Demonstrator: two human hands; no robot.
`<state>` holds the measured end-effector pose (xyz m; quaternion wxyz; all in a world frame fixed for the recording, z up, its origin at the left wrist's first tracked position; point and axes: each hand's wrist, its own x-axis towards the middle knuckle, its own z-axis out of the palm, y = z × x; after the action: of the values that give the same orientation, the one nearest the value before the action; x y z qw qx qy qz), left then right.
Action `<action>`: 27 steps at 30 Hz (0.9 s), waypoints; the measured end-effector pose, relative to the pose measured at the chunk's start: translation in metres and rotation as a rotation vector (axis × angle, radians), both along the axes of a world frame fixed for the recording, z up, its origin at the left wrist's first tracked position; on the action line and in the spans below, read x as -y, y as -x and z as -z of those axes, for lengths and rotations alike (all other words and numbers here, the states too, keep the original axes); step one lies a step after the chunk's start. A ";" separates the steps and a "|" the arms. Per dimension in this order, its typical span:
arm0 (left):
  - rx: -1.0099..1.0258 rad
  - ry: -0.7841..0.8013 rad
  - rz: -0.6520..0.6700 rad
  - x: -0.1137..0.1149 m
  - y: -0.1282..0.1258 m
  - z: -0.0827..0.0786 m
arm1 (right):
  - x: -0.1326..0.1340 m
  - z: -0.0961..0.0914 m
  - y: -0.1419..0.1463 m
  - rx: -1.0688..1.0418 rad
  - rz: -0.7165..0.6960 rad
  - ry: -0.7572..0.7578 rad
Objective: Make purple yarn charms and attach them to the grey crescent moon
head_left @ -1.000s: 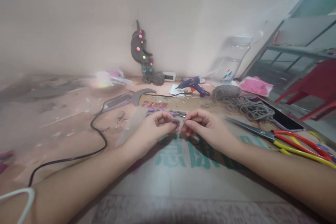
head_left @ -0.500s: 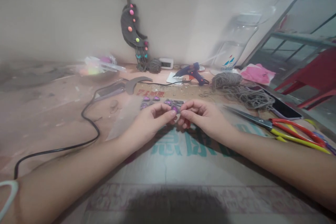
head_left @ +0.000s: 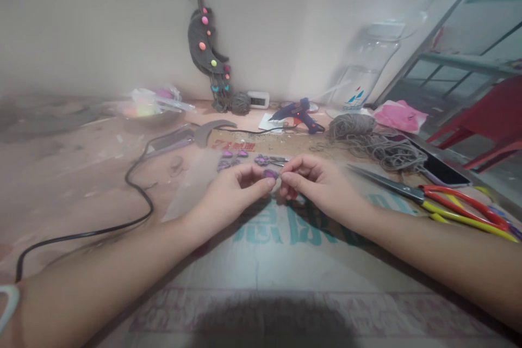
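Observation:
Between my two hands is a small purple piece with a grey edge [head_left: 269,174]. My left hand [head_left: 232,187] pinches it between thumb and fingers. The fingertips of my right hand [head_left: 314,179] are pinched together at its right end; what exactly they grip is too small to make out. Just beyond the hands, several similar purple and grey pieces [head_left: 243,154] lie on the printed sheet [head_left: 228,304]. Beside them are small scissors [head_left: 278,161], partly hidden by my right hand.
A glue gun [head_left: 297,113] lies at the back, its black cord [head_left: 150,196] curving left. To the right are grey yarn [head_left: 391,152], a phone [head_left: 444,168] and large scissors [head_left: 416,192]. A grey moon ornament [head_left: 199,43] hangs on the wall near a clear jug [head_left: 367,70].
My left thumb and fingers have shifted slightly, and more of the purple piece now shows. The right hand stays at its edge. The view has moved a little.

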<state>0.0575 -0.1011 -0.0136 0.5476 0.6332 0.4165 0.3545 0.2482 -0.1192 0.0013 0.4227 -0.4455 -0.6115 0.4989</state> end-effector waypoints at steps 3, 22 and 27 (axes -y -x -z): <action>-0.004 -0.002 0.013 0.000 0.000 0.001 | -0.001 0.000 0.001 0.012 -0.004 0.017; 0.003 -0.046 0.019 0.004 -0.002 -0.005 | -0.001 0.002 0.001 0.045 -0.004 0.029; -0.029 -0.070 0.026 0.002 0.000 0.000 | 0.000 0.004 0.002 0.070 -0.019 0.021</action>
<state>0.0577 -0.1029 -0.0133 0.5238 0.6622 0.4035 0.3525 0.2465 -0.1188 -0.0029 0.3915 -0.4613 -0.6247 0.4936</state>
